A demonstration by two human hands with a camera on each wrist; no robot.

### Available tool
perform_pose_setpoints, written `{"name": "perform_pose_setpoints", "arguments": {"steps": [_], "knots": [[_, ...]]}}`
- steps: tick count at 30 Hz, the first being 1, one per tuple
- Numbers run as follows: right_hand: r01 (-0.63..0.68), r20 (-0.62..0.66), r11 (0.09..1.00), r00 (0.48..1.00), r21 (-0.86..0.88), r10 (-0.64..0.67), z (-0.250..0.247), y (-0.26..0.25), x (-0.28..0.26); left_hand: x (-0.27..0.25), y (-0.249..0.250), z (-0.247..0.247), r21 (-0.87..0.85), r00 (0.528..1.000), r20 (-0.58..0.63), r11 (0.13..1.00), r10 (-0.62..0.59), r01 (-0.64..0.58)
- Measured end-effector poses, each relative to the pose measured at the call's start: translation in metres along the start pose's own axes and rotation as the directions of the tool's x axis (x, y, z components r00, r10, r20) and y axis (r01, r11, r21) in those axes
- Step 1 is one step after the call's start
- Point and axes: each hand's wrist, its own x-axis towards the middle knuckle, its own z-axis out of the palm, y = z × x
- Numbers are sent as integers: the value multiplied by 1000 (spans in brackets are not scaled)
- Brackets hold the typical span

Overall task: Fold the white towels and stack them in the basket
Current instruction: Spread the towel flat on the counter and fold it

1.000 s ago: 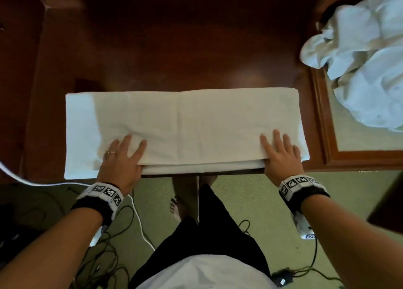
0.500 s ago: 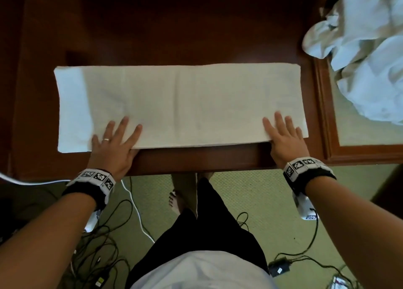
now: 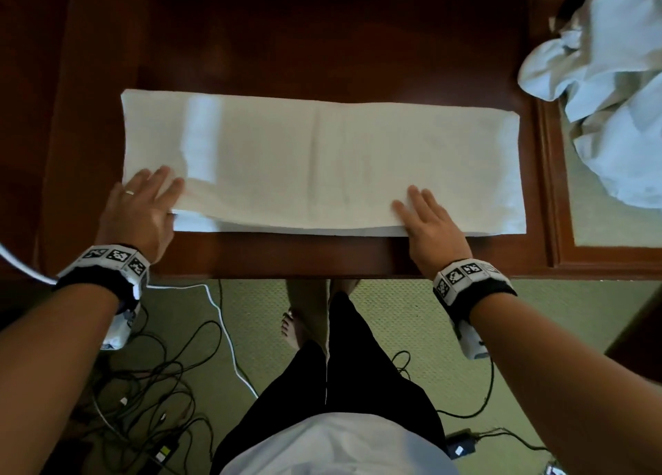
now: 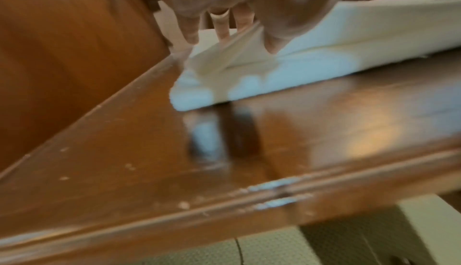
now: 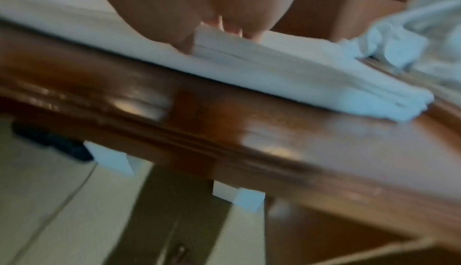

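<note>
A dark, glossy wooden table point(image 3: 322, 44) fills the middle of the room, its near edge moulded and a little scuffed, as the left wrist view shows. Below it lies pale green carpet point(image 3: 412, 324) with a tangle of black cables point(image 3: 154, 378) and one white cable point(image 3: 229, 331) trailing across it. At the right stands a second wooden surface with a raised frame point(image 3: 551, 188) around a pale inset panel.

One folded white towel point(image 3: 322, 159) lies flat on the table as a long strip, running left to right, with a faint crease down its middle. Its layered near edge sits a little back from the table's near edge. On the framed surface to the right is one heap of crumpled white towels point(image 3: 616, 80); how many are in it cannot be told. No basket shows in any view.

Two hands are on the towel. The left hand point(image 3: 139, 213) is at the strip's near left corner, fingers spread on top and thumb at the edge, where the top layer is lifted slightly off the layers beneath; the left wrist view shows the cloth pinched up between thumb and fingers. The right hand point(image 3: 430, 223) lies flat on the near edge right of the middle, fingers straight and close together. Each wrist carries a black band with square printed markers.
</note>
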Motion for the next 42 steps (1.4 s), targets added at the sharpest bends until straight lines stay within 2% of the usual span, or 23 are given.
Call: {"name": "perform_pose_setpoints", "arguments": {"steps": [2, 5, 6, 8, 10, 12, 14, 16, 17, 19, 21, 23, 25, 26, 28, 30, 32, 34, 36, 38, 39, 40, 42], "knots": [[-53, 12, 995, 999, 79, 52, 2, 3, -5, -1, -15, -3, 65, 995, 82, 996, -61, 55], [68, -56, 998, 996, 9, -68, 5, 3, -18, -3, -23, -4, 101, 948, 281, 987, -151, 128], [63, -69, 998, 996, 7, -62, 4, 0, -18, -1, -20, -6, 94, 935, 311, 984, -173, 151], [11, -111, 999, 994, 38, -7, -3, -11, -10, 6, -9, -16, 75, 948, 278, 987, -156, 140], [-25, -146, 999, 989, 39, 31, -9, -26, 7, 15, 10, -25, -16, 981, 180, 997, -77, 81], [-39, -61, 999, 997, -12, 39, -8, -46, 24, 27, 38, -28, -105, 992, 124, 994, 7, 6], [-57, 72, 995, 995, -85, 63, 0, -63, 38, 40, 67, -19, -87, 983, 168, 995, 69, -55], [-63, 160, 991, 984, -118, 81, 7, -73, 44, 45, 77, 0, -18, 968, 237, 997, 82, -80], [-69, 184, 990, 979, -121, 91, 8, -73, 44, 44, 70, 8, 8, 969, 242, 999, 45, -49], [-69, 220, 990, 971, -125, 96, 9, -69, 42, 37, 36, 16, 27, 965, 240, 994, -109, 106], [-46, 235, 988, 969, -148, 80, 7, -66, 40, 27, 3, 14, 31, 930, 287, 972, -231, 232], [-35, 171, 991, 984, -129, 57, 0, -72, 45, 26, -9, 5, 57, 915, 299, 962, -270, 265], [-17, 67, 997, 998, -73, 22, -9, -79, 60, 35, 7, -7, 21, 931, 228, 957, -286, 289], [-8, 21, 998, 1000, -67, 10, -11, -82, 69, 42, 22, -11, -19, 943, 189, 959, -275, 283], [8, 26, 997, 1000, -83, -6, -13, -91, 85, 54, 62, -14, -96, 975, 142, 978, -173, 188], [41, 78, 993, 996, -113, -32, -5, -92, 96, 65, 103, -7, -114, 989, 145, 992, -31, 48], [57, 107, 989, 993, -139, -42, 0, -75, 96, 75, 132, 5, -94, 983, 183, 995, 8, 10], [-8, 88, 990, 996, -140, 20, 2, -33, 86, 82, 144, 17, -67, 980, 196, 996, -43, 57], [-196, 58, 974, 977, -114, 203, -5, 21, 67, 82, 146, 24, -44, 980, 181, 995, -84, 93], [-412, 39, 909, 909, -67, 415, -19, 65, 52, 81, 148, 25, -44, 981, 166, 993, -96, 105], [-478, 27, 877, 877, -51, 479, -25, 76, 51, 82, 151, 23, -53, 982, 158, 992, -104, 113], [-504, 1, 862, 863, -47, 505, -30, 79, 54, 84, 155, 21, -69, 982, 152, 990, -108, 120], [-429, -68, 901, 903, -67, 425, -34, 64, 70, 86, 169, 19, -91, 986, 152, 992, -74, 88]]}}
